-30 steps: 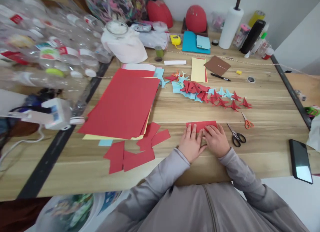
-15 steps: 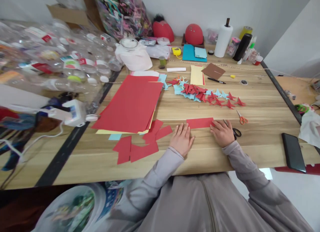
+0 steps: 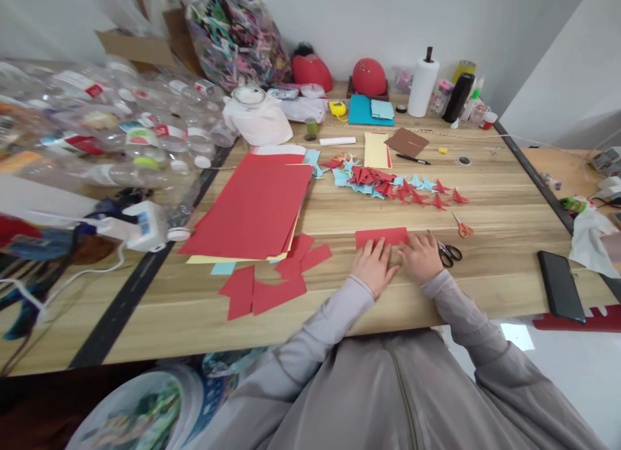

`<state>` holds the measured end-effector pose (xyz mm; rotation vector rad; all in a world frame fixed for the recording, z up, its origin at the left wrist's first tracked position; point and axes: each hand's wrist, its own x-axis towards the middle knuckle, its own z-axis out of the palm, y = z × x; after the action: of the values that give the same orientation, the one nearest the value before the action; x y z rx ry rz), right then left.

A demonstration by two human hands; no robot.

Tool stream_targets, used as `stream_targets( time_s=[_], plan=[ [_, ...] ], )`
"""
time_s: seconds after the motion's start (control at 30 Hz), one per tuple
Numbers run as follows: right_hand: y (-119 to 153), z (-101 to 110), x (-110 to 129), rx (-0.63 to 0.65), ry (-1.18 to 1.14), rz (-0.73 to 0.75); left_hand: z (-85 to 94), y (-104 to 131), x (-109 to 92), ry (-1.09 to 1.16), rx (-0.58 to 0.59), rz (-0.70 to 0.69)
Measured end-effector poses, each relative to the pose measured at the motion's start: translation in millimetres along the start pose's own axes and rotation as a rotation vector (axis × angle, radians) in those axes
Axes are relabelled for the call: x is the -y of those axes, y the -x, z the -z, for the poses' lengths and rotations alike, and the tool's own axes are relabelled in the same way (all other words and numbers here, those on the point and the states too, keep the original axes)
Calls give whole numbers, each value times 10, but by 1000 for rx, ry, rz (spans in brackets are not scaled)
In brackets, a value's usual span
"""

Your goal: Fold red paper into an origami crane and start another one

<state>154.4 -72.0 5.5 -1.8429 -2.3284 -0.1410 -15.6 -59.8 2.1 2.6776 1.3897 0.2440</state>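
Observation:
A red paper strip (image 3: 378, 235) lies flat on the wooden table. My left hand (image 3: 374, 267) rests on its lower edge, fingers stretched out and slightly spread. Over the strip's right end lies my right hand (image 3: 421, 257), its fingers extended and pressing down. Black-handled scissors (image 3: 450, 253) are just right of that hand, their blades partly hidden by it. Farther right are small orange-handled scissors (image 3: 463, 226). Cut red paper pieces (image 3: 279, 293) lie to the left, below a stack of large red sheets (image 3: 255, 204).
Folded red and blue paper shapes (image 3: 373, 178) spread behind the strip. A phone (image 3: 561, 286) lies near the right front edge. Plastic bottles (image 3: 160, 139) crowd the left side. Along the back stand a white roll (image 3: 423, 88), a tape measure (image 3: 337, 108) and a black bottle (image 3: 458, 97).
My left hand has slid right along the strip, closer to my right hand, and now lies over its lower edge. The view has shifted slightly.

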Motion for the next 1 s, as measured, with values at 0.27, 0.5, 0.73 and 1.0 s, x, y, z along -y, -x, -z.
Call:
stream_targets(
  time_s=[0.27,0.5,0.73,1.0],
  plan=[
    [-18,-41,198,14,-55,-35,-20,-19,-9,4,-26,8],
    [-14,-79,140,-7,-90,-67,-13,136,211,-36,-80,75],
    [8,-140,-64,-96,-94,-112,-106,265,526,6,-126,26],
    [-18,-163,-201,-112,-86,-58,-77,-17,609,-73,-103,-57]
  ],
)
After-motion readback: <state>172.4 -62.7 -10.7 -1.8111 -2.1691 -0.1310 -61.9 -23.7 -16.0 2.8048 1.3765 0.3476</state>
